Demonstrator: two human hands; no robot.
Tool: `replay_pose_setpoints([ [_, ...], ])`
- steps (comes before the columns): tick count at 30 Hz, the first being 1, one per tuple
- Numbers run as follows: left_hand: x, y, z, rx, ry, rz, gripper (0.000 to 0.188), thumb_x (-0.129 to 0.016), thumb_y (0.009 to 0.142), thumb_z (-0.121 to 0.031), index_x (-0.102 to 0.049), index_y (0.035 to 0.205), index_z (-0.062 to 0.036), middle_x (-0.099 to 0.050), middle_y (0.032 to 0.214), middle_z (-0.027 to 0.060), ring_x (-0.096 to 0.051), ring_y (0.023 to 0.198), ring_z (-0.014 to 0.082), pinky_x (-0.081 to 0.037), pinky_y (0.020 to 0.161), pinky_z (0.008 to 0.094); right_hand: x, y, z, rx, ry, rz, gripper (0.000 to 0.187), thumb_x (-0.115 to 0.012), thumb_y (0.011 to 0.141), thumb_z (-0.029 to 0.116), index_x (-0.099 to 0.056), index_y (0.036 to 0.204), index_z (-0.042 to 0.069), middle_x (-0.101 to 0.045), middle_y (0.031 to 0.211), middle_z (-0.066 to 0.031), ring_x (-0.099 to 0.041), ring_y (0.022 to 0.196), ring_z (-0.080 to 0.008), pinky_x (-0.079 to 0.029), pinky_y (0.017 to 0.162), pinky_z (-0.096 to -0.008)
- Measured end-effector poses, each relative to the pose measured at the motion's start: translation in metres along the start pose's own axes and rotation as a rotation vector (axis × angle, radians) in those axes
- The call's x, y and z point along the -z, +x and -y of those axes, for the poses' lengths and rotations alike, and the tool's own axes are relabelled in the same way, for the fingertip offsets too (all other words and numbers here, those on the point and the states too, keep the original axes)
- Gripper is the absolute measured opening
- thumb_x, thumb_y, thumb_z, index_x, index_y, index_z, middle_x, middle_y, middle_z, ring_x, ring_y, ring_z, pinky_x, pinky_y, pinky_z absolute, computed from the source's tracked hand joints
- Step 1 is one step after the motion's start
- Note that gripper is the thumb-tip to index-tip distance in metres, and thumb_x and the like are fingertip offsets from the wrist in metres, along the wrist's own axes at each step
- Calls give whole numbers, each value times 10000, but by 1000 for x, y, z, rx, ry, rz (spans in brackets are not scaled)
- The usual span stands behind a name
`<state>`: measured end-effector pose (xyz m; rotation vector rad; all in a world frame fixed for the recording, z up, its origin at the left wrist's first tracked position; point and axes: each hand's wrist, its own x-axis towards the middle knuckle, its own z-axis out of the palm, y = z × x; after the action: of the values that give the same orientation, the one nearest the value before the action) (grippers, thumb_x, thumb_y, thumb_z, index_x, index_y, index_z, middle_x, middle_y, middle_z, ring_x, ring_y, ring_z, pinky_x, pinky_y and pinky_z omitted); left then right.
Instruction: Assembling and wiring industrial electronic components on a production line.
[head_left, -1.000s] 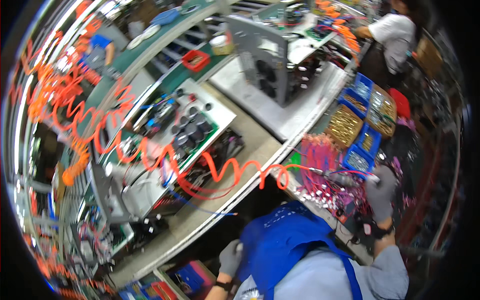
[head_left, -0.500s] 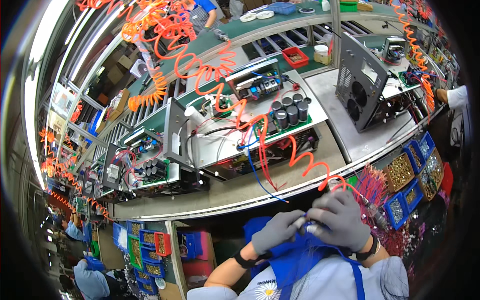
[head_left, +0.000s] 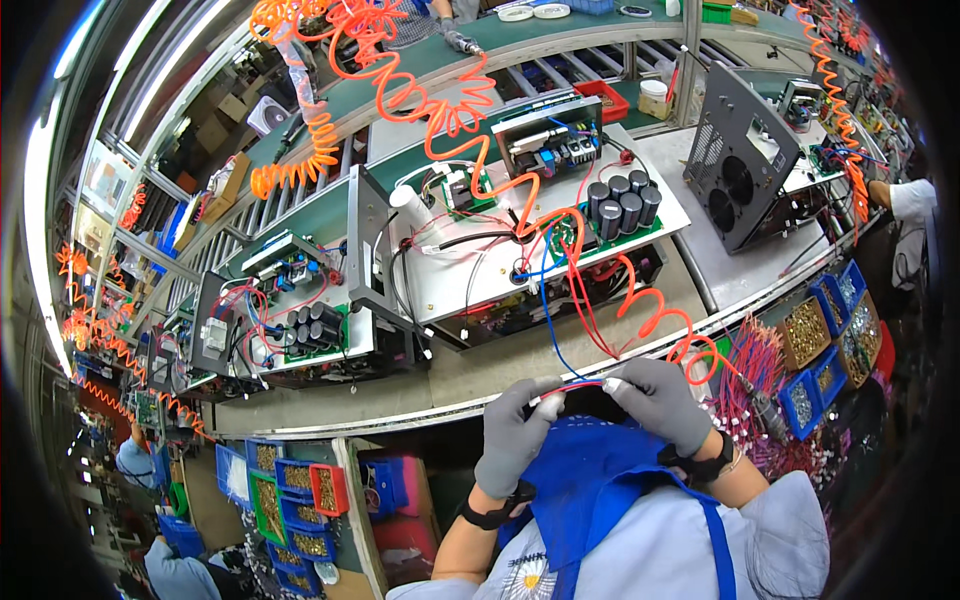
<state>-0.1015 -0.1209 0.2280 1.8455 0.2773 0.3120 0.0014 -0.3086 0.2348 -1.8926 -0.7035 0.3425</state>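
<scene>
Between my hands a short length of thin red and blue wire (head_left: 578, 385) is stretched, just in front of the bench's near edge. My left hand (head_left: 513, 432), in a grey glove with pale fingertips, pinches the left end. The right end is in the fingers of my right hand (head_left: 662, 402), gloved alike. Beyond them stands an opened equipment chassis (head_left: 470, 285), its metal plate carrying a circuit board with several black capacitors (head_left: 622, 207). A loose blue wire (head_left: 552, 325) and red wires (head_left: 590, 320) hang from the chassis toward my hands.
An orange coiled air hose (head_left: 655, 305) runs over the chassis to a power tool (head_left: 768, 412) at my right, beside a heap of pink-red wires (head_left: 752, 365). Bins of screws (head_left: 805, 335) sit on the right, more bins (head_left: 300, 505) on the left. Other people work nearby.
My hands were together and have moved apart, the left one leftward. The wire now shows stretched between them. My view has shifted, so the chassis sits further right and lower.
</scene>
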Motion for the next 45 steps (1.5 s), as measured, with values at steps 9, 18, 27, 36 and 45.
replay_pose_setpoints([
  [9, 9, 20, 7, 104, 76, 279, 267, -652, 875, -176, -644, 1109, -46, -684, 843, 98, -669, 708, 165, -516, 633, 289, -25, 8, -1, 270, -341, 26, 172, -710, 776, 196, -697, 924, 111, -657, 830, -72, -624, 779, -287, -493, 679, -380],
  [18, 8, 44, -18, -59, 281, 683, 433, -630, 849, -186, -540, 1269, -133, -676, 949, 148, -683, 803, 303, -537, 722, 381, -18, -8, -20, 208, -202, 196, 187, -641, 824, 275, -694, 943, 141, -628, 804, -98, -610, 772, -295, -474, 660, -430],
  [27, 2, 61, -8, 209, 336, 879, 648, -742, 799, -278, -482, 1344, -46, -675, 851, 93, -655, 732, 178, -511, 657, 309, -6, -24, -37, 214, -341, 174, 152, -641, 837, 259, -687, 940, 157, -628, 801, -76, -617, 840, -277, -498, 690, -408],
  [36, -62, 84, 56, 372, -316, 266, 289, -616, 932, -267, -641, 1007, 11, -663, 877, 73, -646, 722, 113, -517, 596, 222, -5, -18, -51, 111, -318, 54, 135, -637, 859, 193, -644, 973, 120, -618, 1038, -98, -637, 848, -308, -512, 731, -403],
  [45, -36, 64, 43, 392, -365, 216, 159, -623, 870, -134, -562, 959, -18, -649, 842, 78, -619, 674, 125, -502, 574, 250, 24, -45, -69, 91, -311, 294, 194, -559, 915, 284, -629, 1024, 139, -609, 963, -86, -641, 794, -304, -510, 671, -429],
])
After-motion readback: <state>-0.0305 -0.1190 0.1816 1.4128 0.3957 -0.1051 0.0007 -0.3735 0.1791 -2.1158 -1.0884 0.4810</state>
